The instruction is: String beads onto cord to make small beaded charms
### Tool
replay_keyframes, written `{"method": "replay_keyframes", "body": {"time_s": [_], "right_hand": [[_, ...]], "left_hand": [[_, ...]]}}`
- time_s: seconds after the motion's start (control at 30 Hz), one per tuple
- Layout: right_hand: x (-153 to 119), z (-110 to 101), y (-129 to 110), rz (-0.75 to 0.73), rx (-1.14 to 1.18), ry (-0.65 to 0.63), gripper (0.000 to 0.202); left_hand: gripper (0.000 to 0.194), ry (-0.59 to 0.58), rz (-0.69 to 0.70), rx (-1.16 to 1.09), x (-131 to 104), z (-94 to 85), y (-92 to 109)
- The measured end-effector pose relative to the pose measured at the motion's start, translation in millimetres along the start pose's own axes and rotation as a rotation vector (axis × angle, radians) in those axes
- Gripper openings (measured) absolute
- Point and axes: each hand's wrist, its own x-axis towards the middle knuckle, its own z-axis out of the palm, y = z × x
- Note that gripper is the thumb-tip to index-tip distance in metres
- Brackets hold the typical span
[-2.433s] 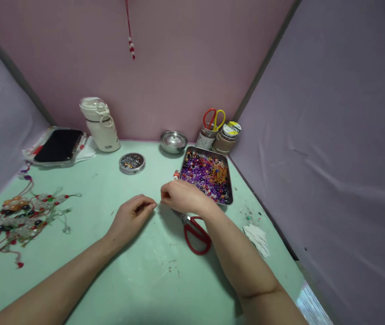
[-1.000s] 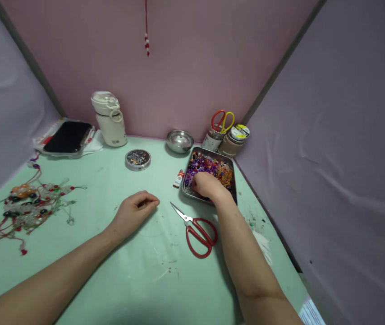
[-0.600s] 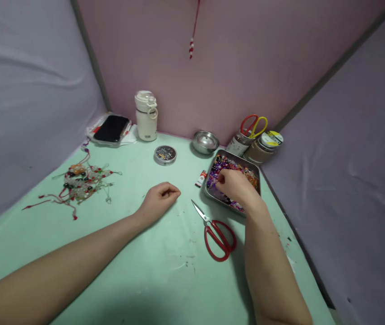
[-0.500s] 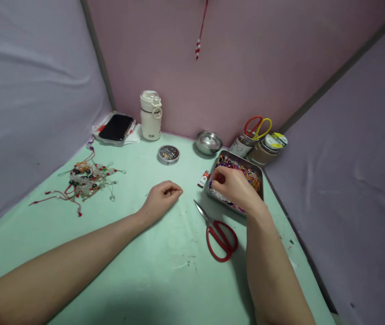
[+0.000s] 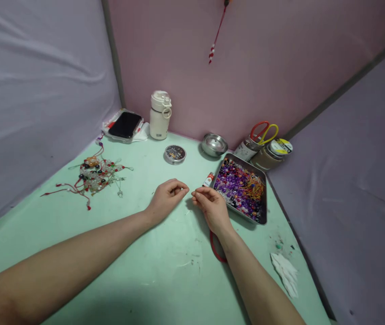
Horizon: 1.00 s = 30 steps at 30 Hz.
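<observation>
Near the middle of the green table, my left hand (image 5: 168, 198) rests with thumb and fingertips pinched together. Just right of it, my right hand (image 5: 213, 210) is pinched too, its fingertips a small gap from the left ones. Whatever either hand holds is too small to make out. Beside my right hand lies a metal tray (image 5: 263, 198) of purple, red, black and clear beads (image 5: 233, 183) with orange strings. Red-handled scissors (image 5: 215, 250) are mostly hidden under my right hand and forearm. A small red and white tube (image 5: 208, 179) lies by the tray's left side.
Beaded strings (image 5: 94, 176) lie at the left. Behind stand a phone (image 5: 126, 124), a cream bottle (image 5: 159, 119), a round spool case (image 5: 175, 154), a metal bowl (image 5: 214, 145) and two jars, one holding scissors (image 5: 260, 131). A white tissue (image 5: 285, 273) lies at right.
My right hand has moved left and down from over the bead tray to beside my left hand, now covering most of the scissors. The view has shifted slightly, and the white tissue shows.
</observation>
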Motion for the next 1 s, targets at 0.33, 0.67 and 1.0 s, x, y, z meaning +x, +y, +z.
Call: {"method": "replay_keyframes", "body": {"time_s": [0.33, 0.67, 1.0], "right_hand": [[-3.9, 0.5, 2.8, 0.027, 0.084, -0.014, 0.024], [-2.4, -0.2, 4.6, 0.022, 0.08, -0.002, 0.023], [-2.5, -0.5, 6.8, 0.006, 0.07, -0.007, 0.022]], "left_hand": [[0.015, -0.027, 0.091, 0.064, -2.0, 0.9, 3.6], [0.012, -0.011, 0.127, 0.102, -2.7, 1.1, 3.9], [0.01, -0.013, 0.155, 0.12, -2.4, 2.9, 0.1]]}}
